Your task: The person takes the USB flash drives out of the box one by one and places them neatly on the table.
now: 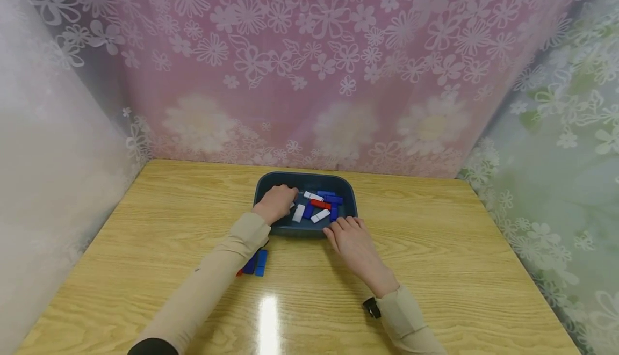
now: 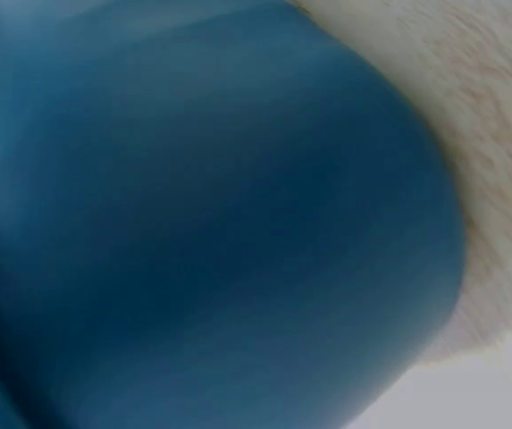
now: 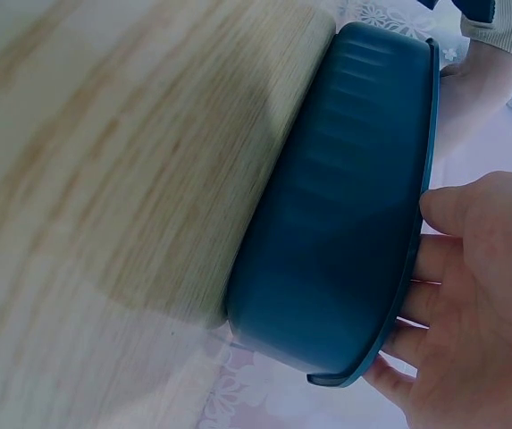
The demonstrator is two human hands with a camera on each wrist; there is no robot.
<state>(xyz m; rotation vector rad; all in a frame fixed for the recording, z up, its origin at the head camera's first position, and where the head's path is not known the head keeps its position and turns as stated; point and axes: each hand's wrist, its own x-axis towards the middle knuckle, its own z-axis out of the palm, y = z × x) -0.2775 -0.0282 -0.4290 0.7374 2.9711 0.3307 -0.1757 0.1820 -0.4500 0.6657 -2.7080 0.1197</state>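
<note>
A dark blue plastic bin [image 1: 304,232] stands near the back of the table. Inside it lie several small oblong pieces, among them a red piece [image 1: 321,204], a white piece [image 1: 320,216] and a blue piece [image 1: 333,200]; their exact kind is too small to tell. My left hand [image 1: 275,204] reaches over the bin's left side, its fingertips down among the pieces beside a partly covered white one. Whether it pinches anything is hidden. At the front right corner my right hand [image 1: 353,245] holds the rim, thumb outside and fingers over the edge [image 3: 479,286].
A blue piece [image 1: 261,262] lies on the wooden table [image 1: 435,247] before the bin, next to a darker blue one and a red one half hidden by the left sleeve [image 1: 227,258]. Flowered curtains [image 1: 309,102] hang behind and along both sides.
</note>
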